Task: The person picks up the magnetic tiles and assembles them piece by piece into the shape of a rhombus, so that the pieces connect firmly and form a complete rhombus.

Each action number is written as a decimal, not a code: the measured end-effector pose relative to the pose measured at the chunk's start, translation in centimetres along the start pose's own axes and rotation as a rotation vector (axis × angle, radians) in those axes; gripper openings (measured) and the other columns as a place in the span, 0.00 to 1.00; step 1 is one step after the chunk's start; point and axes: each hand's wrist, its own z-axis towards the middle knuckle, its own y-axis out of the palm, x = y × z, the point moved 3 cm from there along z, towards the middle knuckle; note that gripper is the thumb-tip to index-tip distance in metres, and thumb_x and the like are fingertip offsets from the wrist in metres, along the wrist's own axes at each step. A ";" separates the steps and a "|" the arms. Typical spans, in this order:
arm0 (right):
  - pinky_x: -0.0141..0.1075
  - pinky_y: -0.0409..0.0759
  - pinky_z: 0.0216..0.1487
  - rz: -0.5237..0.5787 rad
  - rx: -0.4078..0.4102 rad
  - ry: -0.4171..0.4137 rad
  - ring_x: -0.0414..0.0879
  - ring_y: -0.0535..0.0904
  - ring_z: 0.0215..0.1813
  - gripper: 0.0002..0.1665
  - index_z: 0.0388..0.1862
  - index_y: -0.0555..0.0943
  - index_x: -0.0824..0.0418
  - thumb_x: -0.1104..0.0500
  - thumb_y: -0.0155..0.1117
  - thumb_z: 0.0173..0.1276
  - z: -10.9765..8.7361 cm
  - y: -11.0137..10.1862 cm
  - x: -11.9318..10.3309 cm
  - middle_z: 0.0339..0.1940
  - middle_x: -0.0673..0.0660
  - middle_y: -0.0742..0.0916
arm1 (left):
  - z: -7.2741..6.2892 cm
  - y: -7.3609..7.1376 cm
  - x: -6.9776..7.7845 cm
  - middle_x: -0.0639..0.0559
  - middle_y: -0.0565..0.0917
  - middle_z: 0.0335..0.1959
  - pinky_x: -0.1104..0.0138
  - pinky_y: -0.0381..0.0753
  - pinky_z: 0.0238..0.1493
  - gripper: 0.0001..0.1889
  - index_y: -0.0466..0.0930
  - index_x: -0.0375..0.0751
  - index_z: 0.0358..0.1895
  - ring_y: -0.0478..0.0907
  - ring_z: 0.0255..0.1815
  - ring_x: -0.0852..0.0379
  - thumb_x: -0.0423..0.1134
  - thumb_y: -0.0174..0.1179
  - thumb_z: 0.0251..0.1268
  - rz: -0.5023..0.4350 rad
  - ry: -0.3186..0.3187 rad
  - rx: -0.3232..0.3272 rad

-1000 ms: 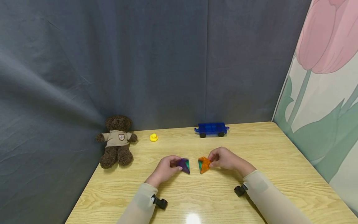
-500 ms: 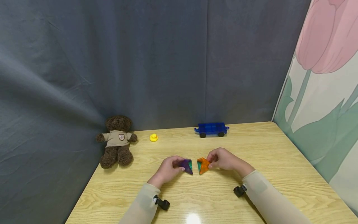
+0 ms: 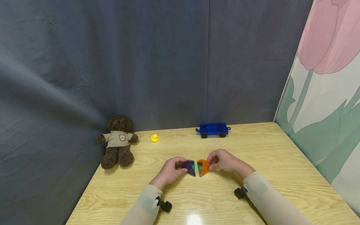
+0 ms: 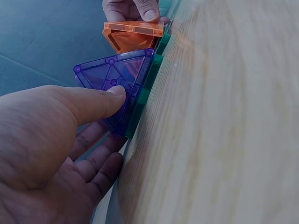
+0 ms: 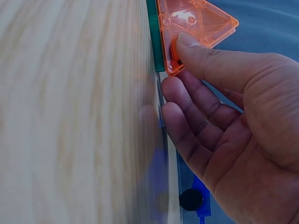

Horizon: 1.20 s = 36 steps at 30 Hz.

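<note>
In the head view my left hand (image 3: 168, 172) pinches a see-through purple triangular magnetic tile (image 3: 190, 168), part of a small pyramid-like piece. A green tile (image 4: 145, 98) forms its underside, low over the wood in the left wrist view. Opposite, my right hand (image 3: 223, 161) pinches an orange triangular magnetic tile (image 3: 205, 167), thumb on its face. This piece too has a green tile (image 5: 155, 37) along its bottom. The two pieces face each other across a narrow gap mid-table, green sides inward. Fingers behind each piece are partly hidden.
A blue toy wagon (image 3: 213, 129) with black wheels stands at the table's back edge. Left of it are a small yellow duck (image 3: 154, 138) and a brown teddy bear (image 3: 118, 140) in a beige shirt. A dark curtain (image 3: 168, 62) hangs behind the wooden table (image 3: 202, 200).
My left hand has shifted right with the purple piece, and my right hand slightly left with the orange one. The gap between the pieces has narrowed.
</note>
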 end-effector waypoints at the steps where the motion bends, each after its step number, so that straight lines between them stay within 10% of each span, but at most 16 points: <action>1: 0.38 0.85 0.35 -0.003 -0.001 0.000 0.47 0.84 0.36 0.10 0.37 0.88 0.56 0.68 0.78 0.63 0.0 0.0 0.0 0.35 0.50 0.89 | 0.0 0.0 0.1 0.58 0.87 0.51 0.57 0.81 0.57 0.16 0.86 0.50 0.58 0.83 0.52 0.57 0.36 0.71 0.70 0.001 -0.002 -0.001; 36: 0.38 0.85 0.37 -0.013 -0.002 -0.027 0.47 0.84 0.38 0.08 0.39 0.87 0.54 0.66 0.77 0.66 0.0 0.2 -0.3 0.36 0.49 0.89 | -0.3 0.5 0.0 0.61 0.86 0.49 0.56 0.81 0.57 0.14 0.87 0.54 0.57 0.82 0.50 0.58 0.39 0.70 0.71 -0.014 -0.011 -0.011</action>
